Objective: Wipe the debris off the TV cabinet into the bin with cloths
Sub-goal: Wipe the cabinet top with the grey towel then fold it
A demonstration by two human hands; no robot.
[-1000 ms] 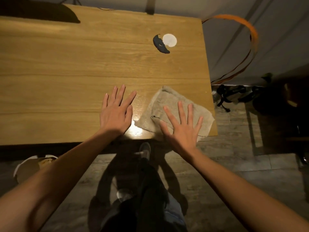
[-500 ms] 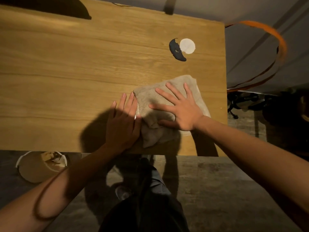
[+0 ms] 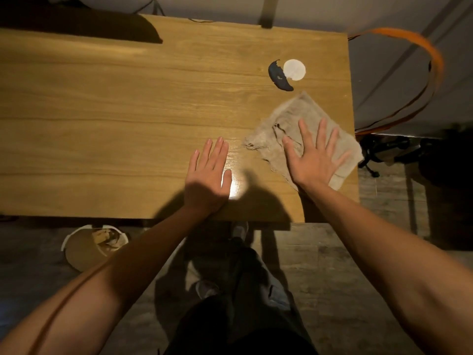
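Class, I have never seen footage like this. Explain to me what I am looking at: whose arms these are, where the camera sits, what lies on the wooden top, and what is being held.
No machine here: a person wears a camera on the head, looking down at their own arms. The left hand lies flat on the wooden TV cabinet top. The right hand presses flat on a rumpled beige cloth near the cabinet's right edge; nothing is gripped. Beyond it lie a white round disc and a dark curved scrap. On the floor, lower left, stands a round bin.
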